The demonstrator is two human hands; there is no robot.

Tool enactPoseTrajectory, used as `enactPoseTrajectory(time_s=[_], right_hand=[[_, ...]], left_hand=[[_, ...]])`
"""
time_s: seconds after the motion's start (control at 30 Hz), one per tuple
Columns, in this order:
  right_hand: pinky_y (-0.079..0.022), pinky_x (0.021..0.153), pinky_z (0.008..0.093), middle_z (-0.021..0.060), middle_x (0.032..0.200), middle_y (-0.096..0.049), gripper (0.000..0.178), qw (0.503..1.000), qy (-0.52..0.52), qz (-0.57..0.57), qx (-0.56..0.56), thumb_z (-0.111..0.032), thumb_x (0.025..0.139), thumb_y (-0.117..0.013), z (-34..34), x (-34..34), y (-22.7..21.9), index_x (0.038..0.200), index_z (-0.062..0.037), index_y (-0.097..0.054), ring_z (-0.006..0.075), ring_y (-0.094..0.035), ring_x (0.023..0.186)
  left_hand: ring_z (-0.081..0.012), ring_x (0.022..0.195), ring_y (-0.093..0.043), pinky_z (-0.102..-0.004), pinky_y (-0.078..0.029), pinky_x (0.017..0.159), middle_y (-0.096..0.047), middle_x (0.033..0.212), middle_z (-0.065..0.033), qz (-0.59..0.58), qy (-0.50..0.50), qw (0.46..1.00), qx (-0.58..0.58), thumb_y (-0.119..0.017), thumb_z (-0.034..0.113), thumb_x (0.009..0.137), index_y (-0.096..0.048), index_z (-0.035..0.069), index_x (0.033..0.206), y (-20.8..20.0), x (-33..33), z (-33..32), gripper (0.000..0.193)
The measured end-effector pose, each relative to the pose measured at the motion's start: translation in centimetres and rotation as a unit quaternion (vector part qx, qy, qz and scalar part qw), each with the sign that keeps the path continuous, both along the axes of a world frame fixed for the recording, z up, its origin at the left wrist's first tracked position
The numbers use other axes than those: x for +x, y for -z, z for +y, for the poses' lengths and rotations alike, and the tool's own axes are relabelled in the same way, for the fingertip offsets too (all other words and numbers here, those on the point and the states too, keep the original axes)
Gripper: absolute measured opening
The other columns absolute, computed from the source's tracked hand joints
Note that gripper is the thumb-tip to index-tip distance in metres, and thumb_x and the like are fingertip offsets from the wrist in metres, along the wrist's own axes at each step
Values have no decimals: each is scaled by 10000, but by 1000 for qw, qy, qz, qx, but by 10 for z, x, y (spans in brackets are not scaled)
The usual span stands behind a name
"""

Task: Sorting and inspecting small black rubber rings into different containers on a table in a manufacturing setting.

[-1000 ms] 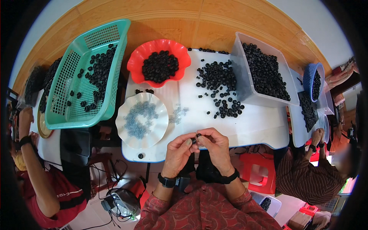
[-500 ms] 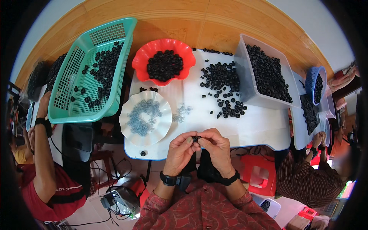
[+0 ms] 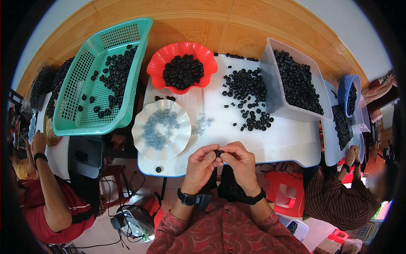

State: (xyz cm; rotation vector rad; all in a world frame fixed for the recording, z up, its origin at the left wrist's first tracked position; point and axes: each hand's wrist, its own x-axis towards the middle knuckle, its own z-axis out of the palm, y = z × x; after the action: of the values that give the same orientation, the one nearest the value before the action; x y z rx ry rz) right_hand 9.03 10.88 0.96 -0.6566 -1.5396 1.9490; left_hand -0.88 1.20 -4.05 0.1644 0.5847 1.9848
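Observation:
Just over the near edge of the white table, my left hand [image 3: 201, 169] and my right hand [image 3: 240, 166] meet fingertip to fingertip. Both are closed in a pinch on one small black ring-like part [image 3: 219, 153]. Ahead of them, more loose black parts [image 3: 245, 84] lie scattered on the table. To the left of my hands stands a white wavy-edged plate [image 3: 182, 139] holding small pale, shiny pieces [image 3: 158, 127], too fine to name. A few similar pieces [image 3: 203, 123] lie on the table beside it.
Black parts fill a red wavy bowl [image 3: 154, 63] and a clear plastic bin [image 3: 270, 91]. A green basket [image 3: 89, 130] holds more at the left. Co-workers sit on both sides: one in a red shirt [image 3: 59, 216], one in a striped shirt [image 3: 338, 194]. A red stool [image 3: 285, 186] stands below.
The co-worker's hand at the left has drawn back from the green basket's edge, toward the near side. My own hands keep their pinch on the black part, almost unmoved.

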Motion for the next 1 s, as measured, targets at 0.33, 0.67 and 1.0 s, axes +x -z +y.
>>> enactPoseTrajectory(time_s=[0.33,0.67,1.0], right_hand=[[-518,766,237,42,998,-561,176,999,21,-16,26,95,871,-606,-2,3,0,1026,40,-669,125,-624,840],[-510,763,231,34,997,-555,165,996,34,-40,74,78,872,-614,-1,6,1,1018,27,-669,111,-605,857],[-546,721,227,57,991,-551,140,987,36,-68,142,60,866,-623,2,8,0,993,13,-659,121,-624,843]], left_hand=[[-156,783,-649,-323,-568,729,-664,979,-97,23,-2,1000,-17,-568,68,962,-614,-14,1156,1,3,1,216],[-165,766,-672,-327,-607,708,-674,942,-115,36,-36,998,-30,-579,25,946,-621,-40,1131,0,8,5,201],[-208,847,-687,-367,-610,762,-668,1018,-149,68,-39,996,-52,-546,28,965,-613,-58,1153,0,11,4,218]])
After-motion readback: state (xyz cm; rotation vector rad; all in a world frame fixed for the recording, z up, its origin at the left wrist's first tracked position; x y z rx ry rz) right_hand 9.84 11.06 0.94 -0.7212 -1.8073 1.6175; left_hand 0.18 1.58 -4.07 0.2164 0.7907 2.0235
